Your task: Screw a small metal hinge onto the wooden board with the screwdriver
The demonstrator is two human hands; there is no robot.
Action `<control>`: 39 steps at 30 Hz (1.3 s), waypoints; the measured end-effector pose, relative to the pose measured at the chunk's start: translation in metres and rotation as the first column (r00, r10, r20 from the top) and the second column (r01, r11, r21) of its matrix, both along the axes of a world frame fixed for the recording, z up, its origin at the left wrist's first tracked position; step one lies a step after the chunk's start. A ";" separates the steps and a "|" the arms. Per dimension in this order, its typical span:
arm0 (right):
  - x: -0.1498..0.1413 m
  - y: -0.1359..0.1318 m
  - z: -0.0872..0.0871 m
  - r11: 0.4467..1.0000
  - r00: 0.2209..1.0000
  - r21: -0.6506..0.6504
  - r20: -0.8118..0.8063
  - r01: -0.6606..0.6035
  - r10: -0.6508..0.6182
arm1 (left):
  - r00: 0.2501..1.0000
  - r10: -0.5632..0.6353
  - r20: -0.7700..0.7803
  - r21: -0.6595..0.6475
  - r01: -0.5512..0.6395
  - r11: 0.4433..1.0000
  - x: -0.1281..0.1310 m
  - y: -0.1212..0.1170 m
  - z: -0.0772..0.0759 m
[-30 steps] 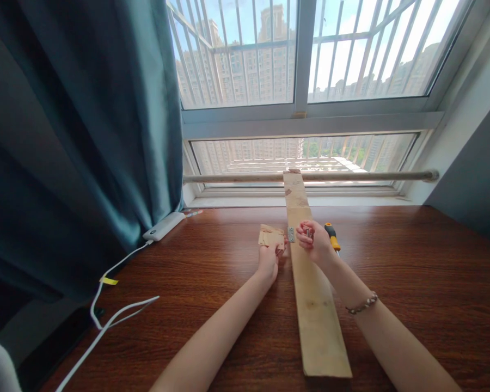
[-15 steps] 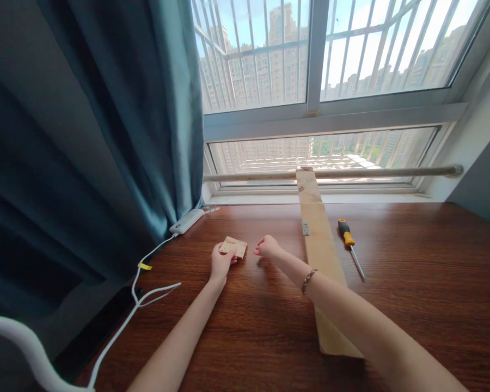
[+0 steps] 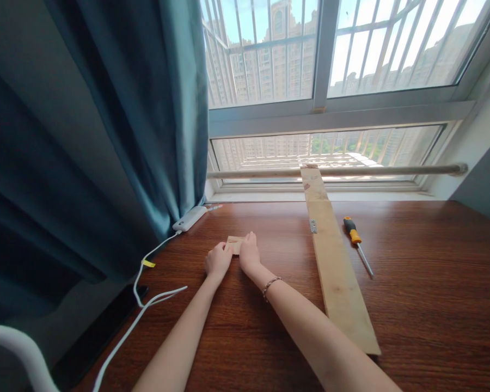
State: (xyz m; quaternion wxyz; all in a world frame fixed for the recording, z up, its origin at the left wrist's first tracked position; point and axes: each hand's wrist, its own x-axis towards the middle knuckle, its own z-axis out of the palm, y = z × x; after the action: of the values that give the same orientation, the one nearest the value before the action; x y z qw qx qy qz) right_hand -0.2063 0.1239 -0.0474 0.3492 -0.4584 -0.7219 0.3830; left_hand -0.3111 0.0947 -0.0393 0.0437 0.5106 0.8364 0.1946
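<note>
A small, flat piece of light wood is held between my two hands over the brown tabletop. My left hand grips its left side with the fingers closed. On the right side, my right hand is closed against the piece and covers part of it. A bracelet circles my right wrist. To the right lies a long wooden board with a small metal hinge on its left edge. Beyond it rests a screwdriver with a black and yellow handle.
A white power strip lies by the blue curtain, its white cable running along the table's left side. The board's far end reaches the horizontal rail before the window.
My right hand has moved left and taken hold of the wood piece's right side. My left hand still holds the piece. The view has shifted slightly.
</note>
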 end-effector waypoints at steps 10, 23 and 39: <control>0.011 0.004 0.009 0.997 0.998 -0.048 -0.035 0.057 -0.059 | 0.984 -0.026 -0.176 -0.136 0.001 0.991 0.007 -0.003 0.004; 0.305 0.002 0.133 0.914 0.913 0.194 -0.283 0.355 -0.294 | 0.909 -0.408 0.088 0.336 0.358 0.871 0.082 -0.032 0.018; 0.363 0.058 0.018 0.793 0.772 -0.132 0.366 0.595 -0.519 | -0.565 -0.180 0.805 0.411 0.312 0.857 0.237 0.095 -0.012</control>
State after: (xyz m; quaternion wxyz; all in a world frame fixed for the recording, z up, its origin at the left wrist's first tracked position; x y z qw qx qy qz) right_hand 0.1565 0.1822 -0.0290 0.2712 -0.7459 -0.5459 0.2684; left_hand -0.0744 0.1897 -0.0514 0.7979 0.2927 0.2239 0.4770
